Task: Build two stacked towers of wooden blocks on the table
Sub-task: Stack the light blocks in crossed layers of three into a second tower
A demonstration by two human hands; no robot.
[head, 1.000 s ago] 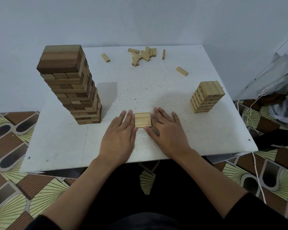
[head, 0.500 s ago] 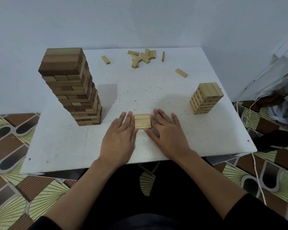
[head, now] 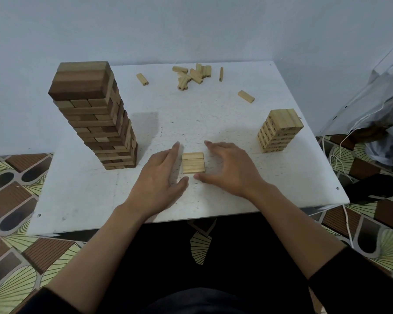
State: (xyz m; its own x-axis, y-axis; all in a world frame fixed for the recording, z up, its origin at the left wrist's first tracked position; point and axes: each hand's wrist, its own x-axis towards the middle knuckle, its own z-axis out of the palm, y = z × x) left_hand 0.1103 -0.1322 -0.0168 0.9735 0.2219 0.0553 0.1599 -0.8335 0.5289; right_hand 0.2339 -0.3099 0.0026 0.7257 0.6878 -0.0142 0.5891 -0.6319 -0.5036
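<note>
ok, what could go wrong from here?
1. The row of blocks lies loose between the left hand and right hand. If it is squeezed unevenly when lifted, it may split.
2. The tall tower stands right beside the left hand, so a sideways swing could topple it.

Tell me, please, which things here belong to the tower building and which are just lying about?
Job: tall tower, short tower, flat row of blocks between left hand and right hand, loose blocks at the back.
Lying about: plastic bag, white cord.
</note>
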